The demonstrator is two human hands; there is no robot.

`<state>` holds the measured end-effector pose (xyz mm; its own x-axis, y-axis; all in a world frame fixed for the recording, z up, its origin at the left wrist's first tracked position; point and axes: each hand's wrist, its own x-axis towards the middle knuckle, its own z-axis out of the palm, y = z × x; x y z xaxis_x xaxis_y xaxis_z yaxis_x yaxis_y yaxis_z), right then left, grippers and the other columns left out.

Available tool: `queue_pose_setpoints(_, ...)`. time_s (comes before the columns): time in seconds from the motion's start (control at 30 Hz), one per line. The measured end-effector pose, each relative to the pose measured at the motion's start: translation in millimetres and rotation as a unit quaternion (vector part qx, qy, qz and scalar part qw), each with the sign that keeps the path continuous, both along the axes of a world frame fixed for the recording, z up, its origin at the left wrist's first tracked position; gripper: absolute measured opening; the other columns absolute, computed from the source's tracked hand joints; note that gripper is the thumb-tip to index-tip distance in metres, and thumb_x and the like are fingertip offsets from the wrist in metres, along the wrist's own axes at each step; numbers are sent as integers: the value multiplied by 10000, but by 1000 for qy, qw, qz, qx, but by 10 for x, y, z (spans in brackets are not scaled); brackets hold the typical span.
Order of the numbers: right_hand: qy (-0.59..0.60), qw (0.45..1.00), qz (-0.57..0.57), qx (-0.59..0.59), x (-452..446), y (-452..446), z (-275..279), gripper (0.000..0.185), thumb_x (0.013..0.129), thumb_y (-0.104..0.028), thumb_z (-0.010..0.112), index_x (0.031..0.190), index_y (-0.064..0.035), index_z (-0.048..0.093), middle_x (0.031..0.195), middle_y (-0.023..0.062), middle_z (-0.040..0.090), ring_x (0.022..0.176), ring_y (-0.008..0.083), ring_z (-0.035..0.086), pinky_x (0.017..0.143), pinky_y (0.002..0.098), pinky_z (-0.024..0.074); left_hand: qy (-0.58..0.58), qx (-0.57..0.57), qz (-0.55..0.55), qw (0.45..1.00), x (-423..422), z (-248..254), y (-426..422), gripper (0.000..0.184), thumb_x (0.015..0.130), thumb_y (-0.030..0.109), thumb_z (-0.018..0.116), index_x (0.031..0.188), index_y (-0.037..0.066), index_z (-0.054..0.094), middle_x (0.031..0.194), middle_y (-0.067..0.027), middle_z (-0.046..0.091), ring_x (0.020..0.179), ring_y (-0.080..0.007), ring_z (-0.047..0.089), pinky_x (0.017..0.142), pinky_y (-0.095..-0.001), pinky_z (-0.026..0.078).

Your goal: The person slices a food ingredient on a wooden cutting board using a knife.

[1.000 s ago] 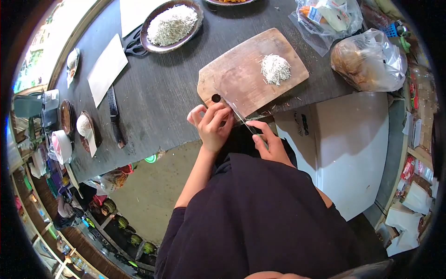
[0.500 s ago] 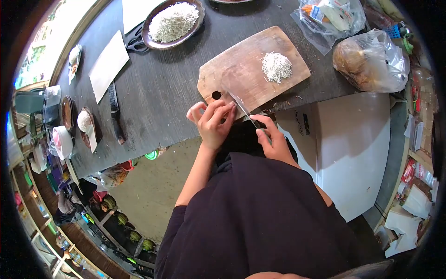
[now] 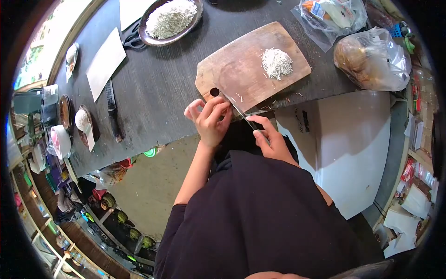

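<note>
A wooden cutting board (image 3: 237, 60) lies at the table's front edge, its round hole toward the left. My right hand (image 3: 272, 139) is closed around the handle of a knife (image 3: 239, 110), whose blade points up and left over the board's near edge. Right by the blade tip, my left hand (image 3: 211, 118) has its fingers curled and pinched; whatever sits between them is too small or hidden to make out. A few white slivers (image 3: 239, 97) lie close to the blade. Farther right on the board is a small heap of white cut strips (image 3: 277, 63).
Behind the board stands a brown dish (image 3: 197, 18) piled with similar white strips. Plastic bags (image 3: 367, 60) lie at the right. A black-handled knife or grater (image 3: 113, 109), a white sheet (image 3: 106, 65) and small dishes are on the left.
The knife blade has shifted slightly toward me, beside my left fingers. White slivers now show on the board near the blade. The whole view has moved a little.
</note>
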<state>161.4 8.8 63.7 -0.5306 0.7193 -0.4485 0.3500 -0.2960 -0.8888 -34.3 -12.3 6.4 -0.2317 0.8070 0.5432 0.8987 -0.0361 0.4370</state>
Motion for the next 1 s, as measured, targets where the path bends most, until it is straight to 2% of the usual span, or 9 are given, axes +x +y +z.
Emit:
queue_pose_setpoints(0.2,-3,999,4,44,-41,-30,-110,381,986,-87,503,1359,-159,481,1121,170,656,777,331,679,704,352,501,6,0,3,1000,-3,-16,2,201,648,113,818,801,183,706,925,96,694,947,-209,490,888,-377,294)
queue_pose_setpoints(0.27,1,999,2,49,-65,2,-102,382,985,-86,505,1359,-159,481,1105,171,660,764,334,676,697,354,500,12,-10,5,1000,-23,-66,-19,165,689,191,814,812,204,704,939,127,685,965,-190,476,908,-377,271)
queue_pose_setpoints(0.63,3,999,-1,45,18,-29,-41,371,984,-91,514,1347,-164,492,1106,176,663,801,357,685,713,357,503,6,-1,11,1000,-17,-92,-24,187,653,177,827,798,201,711,948,123,687,987,-196,476,926,-391,269)
queue_pose_setpoints(0.9,-13,1000,1,6,-4,-26,16,368,991,-99,504,1351,-170,489,1175,166,648,846,359,689,734,350,502,12,-6,12,1000,-13,-49,-35,192,653,177,827,800,195,706,950,116,683,991,-202,475,923,-401,278)
queue_pose_setpoints(1.0,12,999,-5,38,-27,-49,-92,371,990,-90,503,1354,-163,486,1190,162,644,823,342,687,731,349,500,10,-3,11,1000,-10,-40,-32,190,657,183,828,803,195,707,954,117,684,991,-202,475,921,-399,276)
